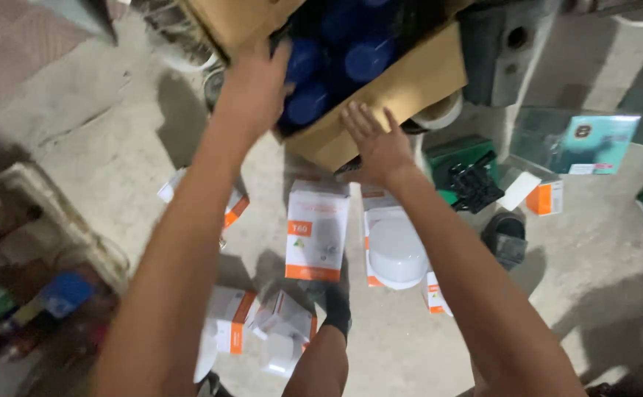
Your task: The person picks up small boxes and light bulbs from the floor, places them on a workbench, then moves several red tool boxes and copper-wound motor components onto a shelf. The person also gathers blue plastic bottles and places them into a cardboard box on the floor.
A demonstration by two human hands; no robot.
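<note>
An open brown cardboard box [402,88] sits tilted on the grey concrete floor, its flaps spread wide, one broad flap slanting toward the viewer. Inside, round dark-blue caps [336,66] stand packed closely together in rows, filling the shadowed interior and partly blurred.

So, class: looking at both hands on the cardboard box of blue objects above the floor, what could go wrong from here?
1. The left hand reaches inside the brown cardboard box while the right hand only presses flat on its flap; the box might tip and spill the round blue objects.
2. White-and-orange cartons and a white domed lamp lie on the concrete floor right below; anything falling could hit them.
</note>
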